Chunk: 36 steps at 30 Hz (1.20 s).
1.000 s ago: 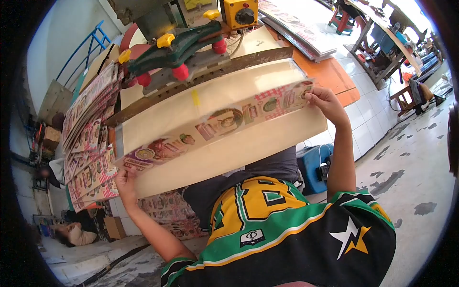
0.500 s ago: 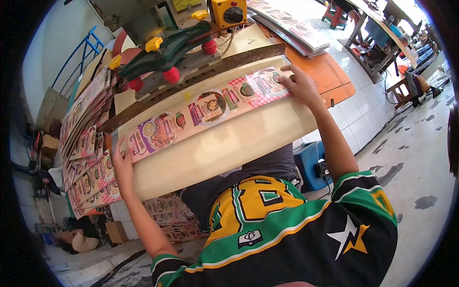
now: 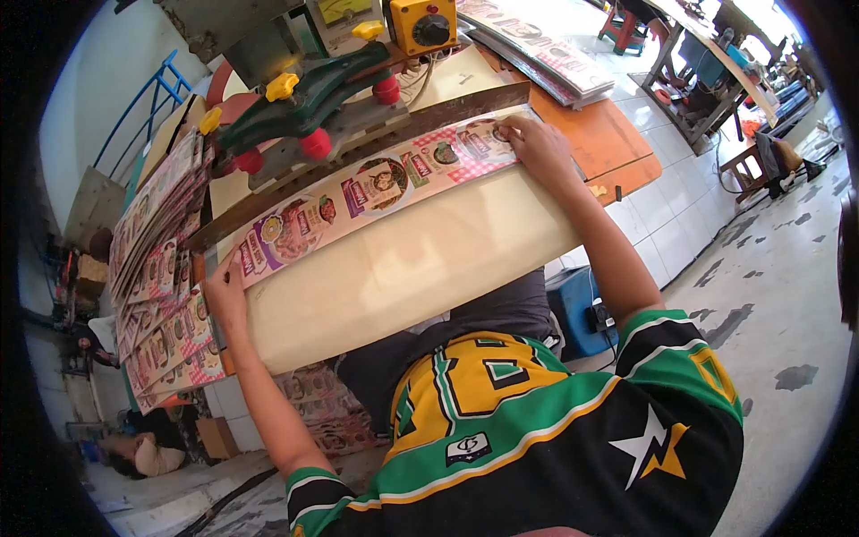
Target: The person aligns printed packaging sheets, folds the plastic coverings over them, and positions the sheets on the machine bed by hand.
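A long printed strip (image 3: 376, 192) with food pictures and pink checks lies across a cream-coloured sheet on the machine table (image 3: 403, 259). Its far edge runs close to a metal bar (image 3: 358, 162). At the strip's left end, my left hand (image 3: 225, 288) grips the corner with thumb and fingers. My right hand (image 3: 540, 150) pinches the right end, its fingertips curled over the print. The undersides of both ends are hidden by my hands.
Behind the bar stands a green clamp frame (image 3: 313, 103) with yellow knobs and red feet. A yellow control box (image 3: 424, 27) is beside it. Stacked printed sheets lie left (image 3: 161, 233) and at the back right (image 3: 546, 49). A blue stool (image 3: 577, 309) stands below.
The strip has shifted slightly left and toward the metal bar. My right hand has moved left and back with its end; my left hand has moved slightly left.
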Tool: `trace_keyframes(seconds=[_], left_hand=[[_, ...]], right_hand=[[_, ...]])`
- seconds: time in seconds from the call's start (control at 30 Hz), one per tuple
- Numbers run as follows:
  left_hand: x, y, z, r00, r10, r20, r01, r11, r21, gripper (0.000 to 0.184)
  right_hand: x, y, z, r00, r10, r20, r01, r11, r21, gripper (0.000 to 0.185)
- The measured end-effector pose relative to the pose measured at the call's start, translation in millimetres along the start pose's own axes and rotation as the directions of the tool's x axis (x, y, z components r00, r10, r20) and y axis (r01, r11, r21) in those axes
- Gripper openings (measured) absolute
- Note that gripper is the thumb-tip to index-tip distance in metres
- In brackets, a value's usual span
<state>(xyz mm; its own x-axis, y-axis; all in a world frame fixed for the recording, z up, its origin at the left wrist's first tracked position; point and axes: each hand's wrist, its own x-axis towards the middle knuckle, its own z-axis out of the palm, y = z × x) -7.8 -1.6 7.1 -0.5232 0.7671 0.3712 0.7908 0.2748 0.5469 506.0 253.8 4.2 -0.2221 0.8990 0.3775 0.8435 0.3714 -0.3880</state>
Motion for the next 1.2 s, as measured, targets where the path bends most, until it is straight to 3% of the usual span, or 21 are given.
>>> trace_keyframes(seconds=[0.13,0.2,0.47,0.67,0.77,0.83,0.87,0.97,1.07,1.2], left_hand=[[2,-7,3,0.999,0.031,-0.01,-0.03,0.999,0.036,0.031],[1,-1,2,0.998,-0.057,-0.006,0.057,0.997,0.053,0.03],[-2,7,1,0.998,-0.06,0.016,0.059,0.997,0.051,0.029],[1,0,2,0.998,0.066,-0.012,-0.065,0.997,0.046,0.03],[2,3,1,0.999,0.046,-0.004,-0.046,0.994,0.102,0.03],[1,12,-3,0.988,-0.134,0.072,0.131,0.99,0.045,0.033],[0,16,-4,0.988,-0.134,0.072,0.131,0.99,0.045,0.033],[-2,18,-3,0.997,-0.075,0.024,0.072,0.988,0.135,0.034],[1,4,2,0.996,-0.085,0.018,0.083,0.994,0.068,0.03],[0,-1,1,0.999,0.051,-0.011,-0.05,0.994,0.094,0.03]], right_hand=[[0,2,4,1.0,0.005,-0.017,-0.005,1.0,-0.01,0.024],[0,4,5,1.0,0.016,-0.007,-0.016,1.0,0.011,0.024],[-5,3,4,0.999,0.014,-0.041,-0.013,0.999,0.036,0.025],[-3,-1,-1,0.998,0.068,0.005,-0.069,0.997,0.042,0.025],[-4,0,-2,0.998,0.056,-0.001,-0.056,0.997,0.043,0.026],[-4,0,-1,0.999,0.046,-0.014,-0.046,0.998,0.052,0.026],[-3,0,0,0.999,0.046,-0.013,-0.045,0.998,0.052,0.026],[-3,1,0,0.999,0.045,-0.014,-0.044,0.997,0.056,0.026],[-3,0,0,0.998,0.061,-0.011,-0.06,0.996,0.065,0.026],[-3,-3,-3,0.999,0.048,0.003,-0.048,0.995,0.089,0.027]])
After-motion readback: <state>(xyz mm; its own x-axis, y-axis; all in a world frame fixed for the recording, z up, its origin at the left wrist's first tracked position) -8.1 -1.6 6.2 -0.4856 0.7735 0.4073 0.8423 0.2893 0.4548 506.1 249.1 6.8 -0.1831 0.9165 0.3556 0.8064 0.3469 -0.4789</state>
